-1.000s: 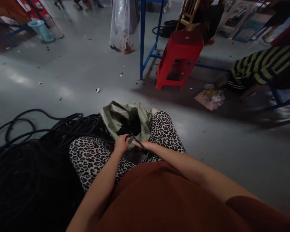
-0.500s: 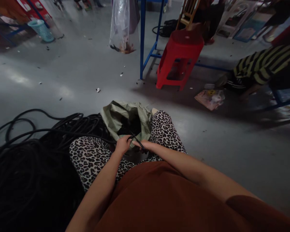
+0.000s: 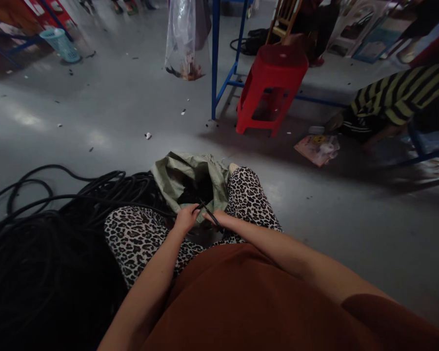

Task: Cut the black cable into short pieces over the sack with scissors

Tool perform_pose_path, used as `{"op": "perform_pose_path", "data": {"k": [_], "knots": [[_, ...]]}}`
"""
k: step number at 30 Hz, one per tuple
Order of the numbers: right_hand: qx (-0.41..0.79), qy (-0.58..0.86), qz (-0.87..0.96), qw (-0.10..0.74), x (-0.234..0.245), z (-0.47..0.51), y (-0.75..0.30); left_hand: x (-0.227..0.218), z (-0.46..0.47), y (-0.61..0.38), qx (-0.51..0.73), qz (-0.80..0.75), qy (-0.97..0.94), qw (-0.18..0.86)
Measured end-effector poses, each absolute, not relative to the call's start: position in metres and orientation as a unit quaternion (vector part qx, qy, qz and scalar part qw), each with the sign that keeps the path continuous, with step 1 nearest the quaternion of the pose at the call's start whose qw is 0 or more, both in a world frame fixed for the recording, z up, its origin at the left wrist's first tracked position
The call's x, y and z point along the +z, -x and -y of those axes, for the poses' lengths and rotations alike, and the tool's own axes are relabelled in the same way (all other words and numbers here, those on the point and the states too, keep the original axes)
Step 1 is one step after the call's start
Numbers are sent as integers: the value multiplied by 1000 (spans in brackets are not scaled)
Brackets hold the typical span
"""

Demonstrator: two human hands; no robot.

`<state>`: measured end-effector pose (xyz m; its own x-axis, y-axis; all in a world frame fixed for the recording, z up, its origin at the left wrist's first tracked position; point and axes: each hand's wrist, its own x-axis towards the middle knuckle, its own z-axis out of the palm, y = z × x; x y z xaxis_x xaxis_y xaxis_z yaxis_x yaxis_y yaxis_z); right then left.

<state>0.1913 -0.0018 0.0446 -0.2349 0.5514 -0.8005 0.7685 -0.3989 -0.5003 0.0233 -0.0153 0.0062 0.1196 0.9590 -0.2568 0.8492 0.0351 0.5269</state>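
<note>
Above grey floor (image 3: 113,97), left hand (image 3: 186,218) sits closer to right hand (image 3: 220,217).

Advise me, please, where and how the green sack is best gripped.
I'd grip the green sack by its far rim, from above: it gapes upward and that loose edge looks free, while the left hand and right hand crowd the near side.

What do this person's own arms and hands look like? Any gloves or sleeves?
The left hand and right hand wear no gloves, and no watch or bracelet shows. Both forearms are bare. High on the right arm is a plain rust-brown sleeve, matching the top; none shows on the left arm.
</note>
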Motion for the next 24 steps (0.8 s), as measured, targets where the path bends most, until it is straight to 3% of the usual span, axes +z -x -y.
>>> {"op": "perform_pose_path", "data": {"k": [15, 24], "knots": [[-593, -636, -491, 57, 37, 3, -192, 9, 17, -25, 91, -662, -698, 258], [-568, -651, -497, 83, 30, -1, -190, 9, 17, -24, 72, -668, -693, 262]]}}
